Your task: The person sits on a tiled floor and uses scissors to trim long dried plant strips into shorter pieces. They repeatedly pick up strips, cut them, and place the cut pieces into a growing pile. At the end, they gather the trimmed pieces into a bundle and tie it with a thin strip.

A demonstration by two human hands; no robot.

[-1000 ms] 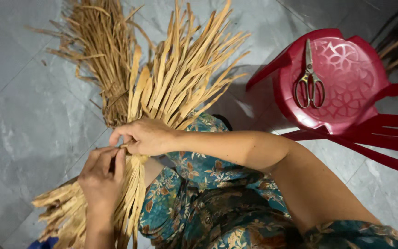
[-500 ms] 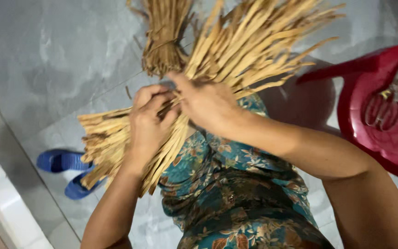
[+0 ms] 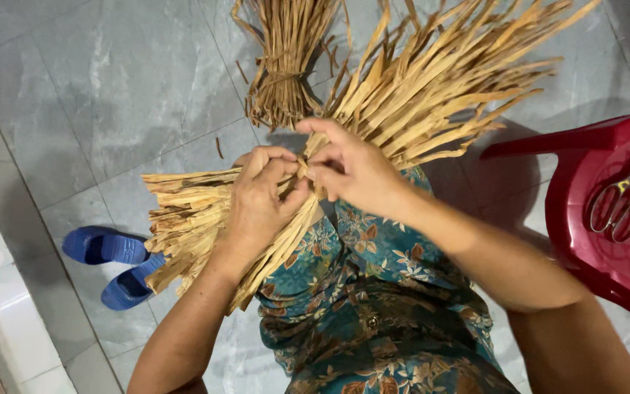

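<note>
A thick bundle of dry tan leaf strips (image 3: 432, 87) lies across my lap, fanning out to the upper right and ending in cut butts at the lower left. My left hand (image 3: 260, 201) is closed around the bundle's middle. My right hand (image 3: 348, 168) pinches strips at the same spot, fingertips touching the left hand's fingers. What sits between the fingertips is hidden.
A second tied bundle of strips (image 3: 286, 66) lies on the grey tiled floor (image 3: 111, 87) ahead. A red plastic stool (image 3: 607, 211) at right carries scissors (image 3: 621, 201). Blue slippers (image 3: 114, 263) sit at lower left beside a white step (image 3: 1, 306).
The view has swung left, so the stool slid to the right edge and the slippers came into sight. Both hands stay on the bundle's middle, now closer together.
</note>
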